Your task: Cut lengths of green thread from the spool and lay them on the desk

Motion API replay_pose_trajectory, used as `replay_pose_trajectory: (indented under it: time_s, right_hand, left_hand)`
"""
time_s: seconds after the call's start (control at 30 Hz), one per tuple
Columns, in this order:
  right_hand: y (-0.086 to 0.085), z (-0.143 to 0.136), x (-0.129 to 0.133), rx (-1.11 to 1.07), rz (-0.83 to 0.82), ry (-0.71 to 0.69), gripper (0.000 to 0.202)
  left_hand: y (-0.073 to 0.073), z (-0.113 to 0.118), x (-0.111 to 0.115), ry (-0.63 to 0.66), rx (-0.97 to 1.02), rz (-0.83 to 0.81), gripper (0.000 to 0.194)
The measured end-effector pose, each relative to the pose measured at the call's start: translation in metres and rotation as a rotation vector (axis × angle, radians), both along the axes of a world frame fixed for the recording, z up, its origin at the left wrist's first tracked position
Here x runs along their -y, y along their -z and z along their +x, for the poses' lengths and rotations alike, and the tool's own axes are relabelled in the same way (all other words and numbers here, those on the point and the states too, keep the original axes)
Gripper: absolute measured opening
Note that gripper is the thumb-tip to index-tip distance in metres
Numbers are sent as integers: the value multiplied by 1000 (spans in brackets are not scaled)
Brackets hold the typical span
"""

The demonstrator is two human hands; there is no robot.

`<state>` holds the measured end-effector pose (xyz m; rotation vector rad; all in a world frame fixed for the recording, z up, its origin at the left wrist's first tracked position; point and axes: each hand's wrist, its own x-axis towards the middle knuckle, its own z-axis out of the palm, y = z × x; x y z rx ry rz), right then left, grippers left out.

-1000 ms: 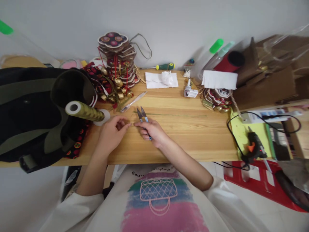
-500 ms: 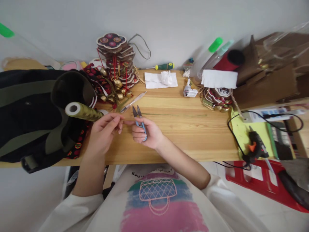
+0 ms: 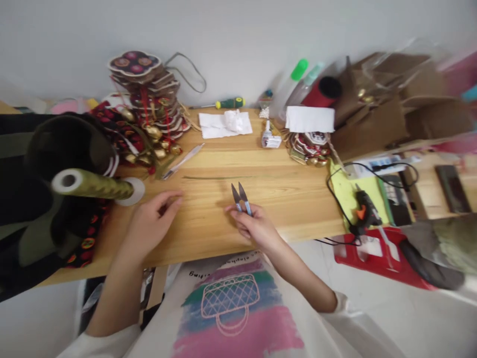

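My right hand is wrapped round a pair of small blue-handled thread snips, their dark blades pointing away from me and parted. My left hand is over the wooden table, thumb and fingers curled together; anything between its fingertips is too small to make out. Beyond both hands a thin green cord lies across the wood. Left of my left hand is a spool of olive ribbon, beside a white disc.
Stacked ornaments with bells stand at the back left, near a pen. Along the back are a screwdriver, white tissue and a small glue bottle. A glue gun with a black cable lies on the right.
My hands have moved apart, the right one shifting right with the snips. The view has turned to the right, showing more of the boxes and a dark phone-like object.
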<state>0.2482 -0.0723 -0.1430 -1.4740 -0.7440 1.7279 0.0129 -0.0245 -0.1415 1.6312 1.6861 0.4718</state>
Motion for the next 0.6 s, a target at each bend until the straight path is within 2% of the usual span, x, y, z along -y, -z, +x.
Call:
replay_pose_trajectory:
  time_s: [0.1,0.17,0.23,0.37,0.6]
  right_hand:
    - [4,41,13,799,177,102,32]
    - [6,70,17,1237,110,114,42]
    - [7,92,16,1498,10,57,48]
    - [10,110,9,1654,-37,-99,51]
    - [5,108,-1,1654,-112,-177,53]
  left_hand:
    - [0,0,-1,38,-107,-12,41]
    - [-1,2,-2,43,-168,-15,40]
    - [-1,5,-3,47,-222,-8,40]
    - [-1,11,-3,63,-296,-11,45]
    - [-3,19,1,17,-307,-5,53]
